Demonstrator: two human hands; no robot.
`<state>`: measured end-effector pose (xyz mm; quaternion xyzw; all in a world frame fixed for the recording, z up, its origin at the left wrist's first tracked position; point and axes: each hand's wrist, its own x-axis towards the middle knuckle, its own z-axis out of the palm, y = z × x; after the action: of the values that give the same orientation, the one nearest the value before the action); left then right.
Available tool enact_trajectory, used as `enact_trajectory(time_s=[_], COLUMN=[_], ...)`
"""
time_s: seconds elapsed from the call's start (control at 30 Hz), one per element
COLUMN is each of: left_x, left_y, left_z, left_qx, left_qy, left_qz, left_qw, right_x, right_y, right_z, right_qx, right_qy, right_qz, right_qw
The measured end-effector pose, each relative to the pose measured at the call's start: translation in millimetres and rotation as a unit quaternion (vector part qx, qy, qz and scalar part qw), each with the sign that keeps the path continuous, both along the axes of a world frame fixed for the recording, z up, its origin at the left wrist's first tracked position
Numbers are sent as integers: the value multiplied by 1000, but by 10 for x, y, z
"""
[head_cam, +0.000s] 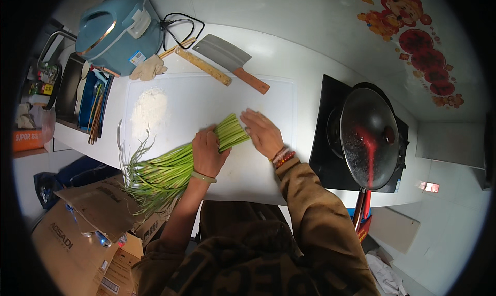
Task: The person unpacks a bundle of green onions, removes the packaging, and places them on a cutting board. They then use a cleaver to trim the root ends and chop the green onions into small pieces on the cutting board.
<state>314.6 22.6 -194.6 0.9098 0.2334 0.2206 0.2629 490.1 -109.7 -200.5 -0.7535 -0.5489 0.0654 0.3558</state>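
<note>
A bunch of long green stalks with thin leafy tips, like garlic shoots or chives (170, 168), lies across a white cutting board (255, 179). Around its middle, near the cut ends, my left hand (209, 148) is closed. My right hand (263, 133) is just right of the cut ends, fingers extended, holding nothing; whether its fingertips touch the stalks is unclear. Behind my hands lie a cleaver (224, 52) with a wooden handle and a mottled, floury rolling pin (203, 66). White flour (150, 110) is heaped on the board's left part.
On the right, a glass-lidded wok (370, 141) sits on a black cooktop (321, 152). A blue rice cooker (120, 32), a beige cloth (149, 68) and a sink (69, 86) are at the left. Cardboard boxes (66, 234) stand below the counter.
</note>
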Motion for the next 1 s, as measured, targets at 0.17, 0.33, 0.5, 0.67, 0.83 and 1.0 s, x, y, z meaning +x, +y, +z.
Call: enact_trajectory(time_s=[0.17, 0.33, 0.5, 0.67, 0.83, 1.0], left_x=[5, 0, -3, -66, -155, -1096], left_y=[-8, -1, -7, -23, -262, -1221], left_z=[-33, -52, -10, 17, 406, 176], left_qx=[13, 37, 24, 156, 87, -570], left_qy=[0, 2, 35, -53, -178, -34], left_qz=[9, 11, 9, -9, 14, 23], left_qw=[1000, 999, 999, 986, 980, 821], right_x=[-288, -580, -850, -934, -859, -1167], right_y=[-403, -753, -999, -1035, -1086, -965], right_z=[-46, -71, -23, 78, -84, -174], right_qx=[34, 44, 27, 68, 43, 43], right_qy=[58, 62, 66, 185, 125, 52], right_qz=[9, -20, -36, -94, -187, -162], right_qw=[998, 997, 997, 976, 973, 984])
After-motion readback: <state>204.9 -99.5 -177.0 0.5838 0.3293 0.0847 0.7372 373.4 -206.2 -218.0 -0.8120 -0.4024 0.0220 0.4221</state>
